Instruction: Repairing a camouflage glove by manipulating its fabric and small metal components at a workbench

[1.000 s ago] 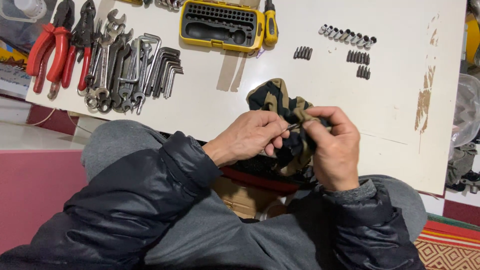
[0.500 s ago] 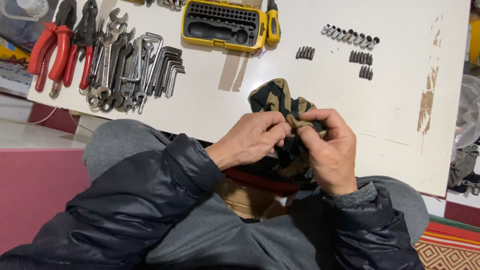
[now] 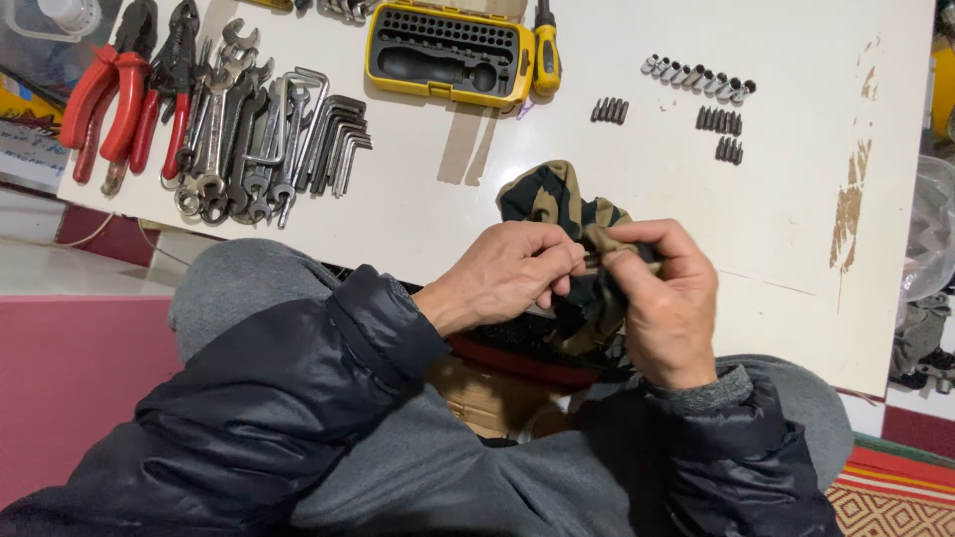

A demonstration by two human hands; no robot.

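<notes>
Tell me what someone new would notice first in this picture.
Both hands meet at the white table's near edge: the left hand and right hand pinch a small dark bit inside a camouflage cloth. Behind lie red-handled pliers, wrenches and a yellow bit case.

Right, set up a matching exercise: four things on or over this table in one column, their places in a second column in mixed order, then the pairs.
Things:
1. red-handled pliers
2. yellow bit case
3. row of silver sockets
4. camouflage cloth

Places:
A. near table edge, between both hands
B. far left end of the table
C. right of the yellow case, towards the far edge
D. far edge, middle of the table, lying open

Pairs: 1-B, 2-D, 3-C, 4-A
</notes>
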